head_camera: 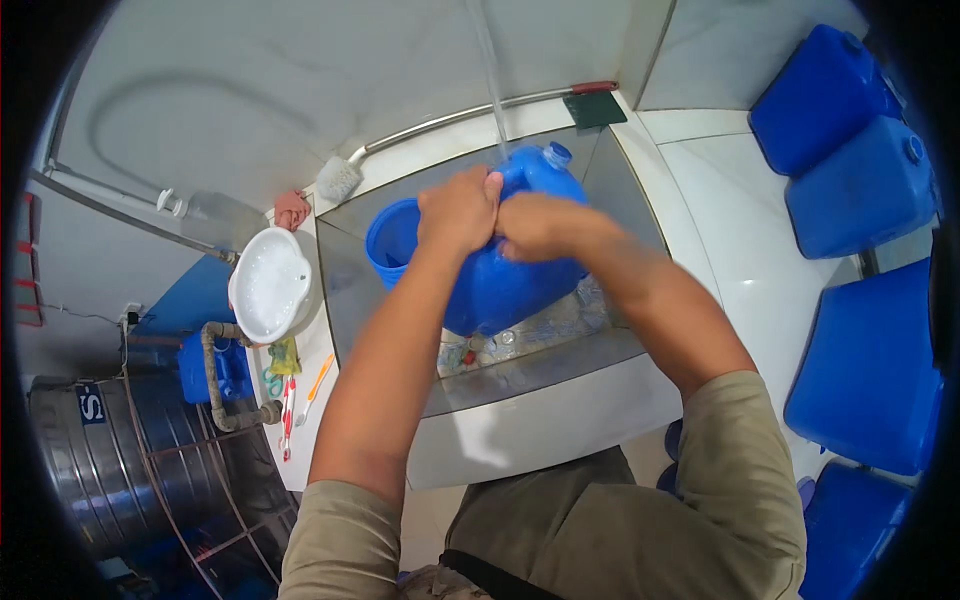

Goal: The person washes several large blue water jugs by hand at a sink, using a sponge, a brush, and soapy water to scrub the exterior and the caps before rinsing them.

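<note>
A blue plastic jerrycan (517,289) is tilted over the basin (382,367), its capped spout (556,154) towards the back right. My left hand (459,210) grips it near the handle. Right beside it, my right hand (540,225) is curled against the top of the jerrycan, blurred; whatever its fingers hold is hidden. A stream of water (491,82) falls behind the jerrycan's upper end. To the left, partly behind my left wrist, stands an open blue bucket (391,232). Clear plastic bottles (559,319) lie in the basin below.
A white plastic bowl (270,285), toothbrushes (315,386) and a pink cloth (291,209) sit on the left ledge. Along the back ledge lie a long-handled brush (340,178) and a green scouring pad (595,109). Several blue jerrycans (859,187) stand at right; a steel tank (97,465) is lower left.
</note>
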